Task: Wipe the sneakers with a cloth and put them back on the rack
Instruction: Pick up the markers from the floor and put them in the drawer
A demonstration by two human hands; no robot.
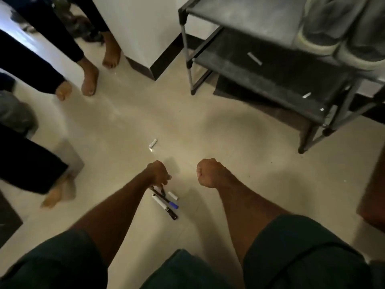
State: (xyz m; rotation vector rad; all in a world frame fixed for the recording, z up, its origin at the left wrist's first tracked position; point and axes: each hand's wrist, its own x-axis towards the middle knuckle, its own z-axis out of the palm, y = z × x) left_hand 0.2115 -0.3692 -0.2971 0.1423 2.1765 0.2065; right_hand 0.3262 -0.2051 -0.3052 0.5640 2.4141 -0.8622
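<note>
Two sneakers (341,32) sit side by side on the rack's (260,24) top shelf, at its right end; we note small white scraps on the lower shelf. Our left hand (159,174) hangs over the floor (229,132), fingers curled and pinching a dark marker (159,195) above other markers (168,205). Right hand (209,173) is a closed fist, holding nothing we can see.

Showing dark grey on the rack (270,65), grey with pale soles on the sneakers (341,32), beige on the floor (208,138), blue-capped and black-capped white on the markers (166,202).
</note>
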